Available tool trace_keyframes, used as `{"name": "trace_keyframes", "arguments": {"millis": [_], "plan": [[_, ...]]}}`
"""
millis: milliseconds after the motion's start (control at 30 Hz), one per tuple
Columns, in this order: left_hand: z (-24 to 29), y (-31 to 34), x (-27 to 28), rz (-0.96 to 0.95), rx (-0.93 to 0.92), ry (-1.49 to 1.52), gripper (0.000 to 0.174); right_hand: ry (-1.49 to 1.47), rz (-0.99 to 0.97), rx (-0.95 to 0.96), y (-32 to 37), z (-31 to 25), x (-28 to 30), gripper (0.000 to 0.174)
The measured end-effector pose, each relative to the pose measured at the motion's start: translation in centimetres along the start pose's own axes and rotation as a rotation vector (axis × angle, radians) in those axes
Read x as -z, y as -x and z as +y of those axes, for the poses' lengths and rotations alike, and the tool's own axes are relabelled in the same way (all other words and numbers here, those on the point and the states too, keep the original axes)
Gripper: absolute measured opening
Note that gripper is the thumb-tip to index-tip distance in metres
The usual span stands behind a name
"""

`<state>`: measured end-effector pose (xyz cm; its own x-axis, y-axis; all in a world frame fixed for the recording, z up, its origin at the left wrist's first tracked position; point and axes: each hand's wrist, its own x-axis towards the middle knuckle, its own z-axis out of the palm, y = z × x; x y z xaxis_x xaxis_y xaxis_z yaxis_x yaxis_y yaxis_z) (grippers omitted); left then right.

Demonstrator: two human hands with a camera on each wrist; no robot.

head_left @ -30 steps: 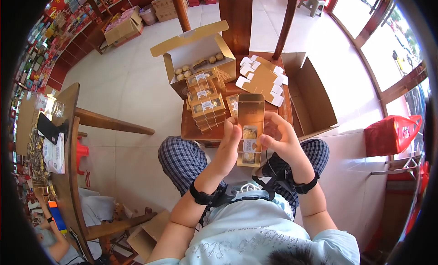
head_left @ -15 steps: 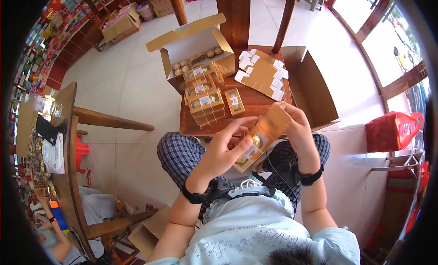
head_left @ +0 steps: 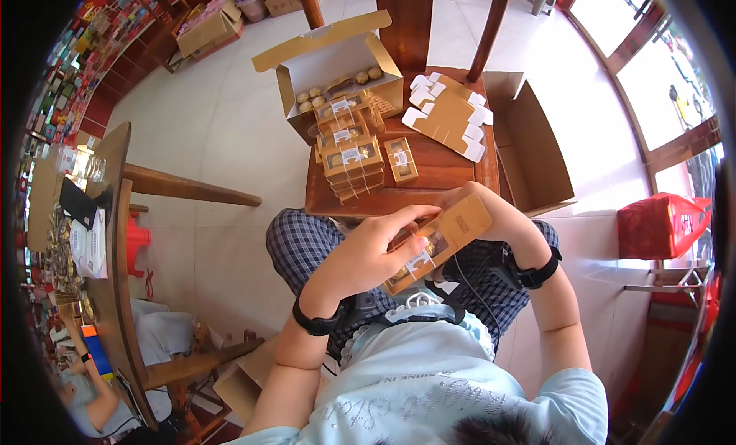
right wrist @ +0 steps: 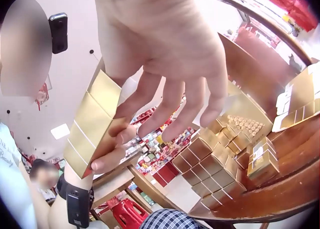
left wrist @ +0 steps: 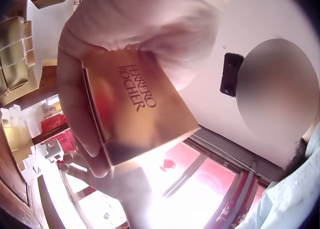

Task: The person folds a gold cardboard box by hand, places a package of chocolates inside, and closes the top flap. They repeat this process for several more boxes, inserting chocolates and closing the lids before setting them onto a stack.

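A gold chocolate box [head_left: 420, 261] with a clear window, a white label and foil-wrapped chocolates inside is held tilted over the lap. My left hand [head_left: 369, 252] grips its lower part, the thumb lying across the window side. In the left wrist view the box end [left wrist: 135, 96] reads FERRERO ROCHER. A raised gold flap [head_left: 469, 219] extends at the upper right end of the box. Beside that flap is my right hand [head_left: 498, 213], partly hidden behind it. The right wrist view shows the right hand's fingers [right wrist: 175, 106] spread and loosely extended, the index finger close against the box.
On the wooden stool [head_left: 452, 177] stand stacked gold boxes [head_left: 349, 157], a single small box [head_left: 401, 160] and flat unfolded cartons [head_left: 452, 119]. Behind the stack, an open carton [head_left: 330, 69] holds round chocolates. A large cardboard box [head_left: 533, 150] stands right of the stool.
The box has turned from upright to slanting, its flap end toward the right. My left hand has shifted its grip across the lower part, and the right hand has moved behind the flap end.
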<state>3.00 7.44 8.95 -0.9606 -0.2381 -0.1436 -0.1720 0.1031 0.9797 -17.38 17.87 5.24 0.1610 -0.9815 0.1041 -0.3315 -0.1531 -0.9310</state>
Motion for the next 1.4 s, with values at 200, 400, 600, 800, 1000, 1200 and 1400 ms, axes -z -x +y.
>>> {"name": "trace_keyframes", "arguments": {"millis": [200,400,600,800,1000,1200,1400], "plan": [[-0.5,-0.1,0.1,-0.031,-0.007,-0.087,0.039,0.01,-0.039,0.022,0.0,0.5,0.1,0.02],[-1.1,-0.5,0.2,0.0,0.003,-0.051,0.037,-0.092,0.101,-0.042,0.3,-0.1,-0.6,0.019],[-1.7,-0.6,0.2,0.014,-0.056,0.005,0.037,-0.179,0.21,-0.345,0.7,-1.0,-0.9,0.017],[-1.8,-0.2,0.3,0.049,0.024,0.067,0.041,-0.023,0.269,0.031,0.2,-0.2,-0.9,0.019],[-1.2,0.3,-0.3,0.105,-0.024,-0.115,0.042,-0.019,0.056,-0.032,-0.2,0.4,0.2,0.028],[-0.3,0.5,-0.7,0.133,-0.054,-0.217,0.041,0.083,-0.054,0.014,-0.6,-1.0,0.8,0.031],[0.0,0.8,-1.1,0.169,-0.095,-0.335,0.041,0.017,-0.033,-0.017,-0.7,-1.7,0.3,0.024]]}}
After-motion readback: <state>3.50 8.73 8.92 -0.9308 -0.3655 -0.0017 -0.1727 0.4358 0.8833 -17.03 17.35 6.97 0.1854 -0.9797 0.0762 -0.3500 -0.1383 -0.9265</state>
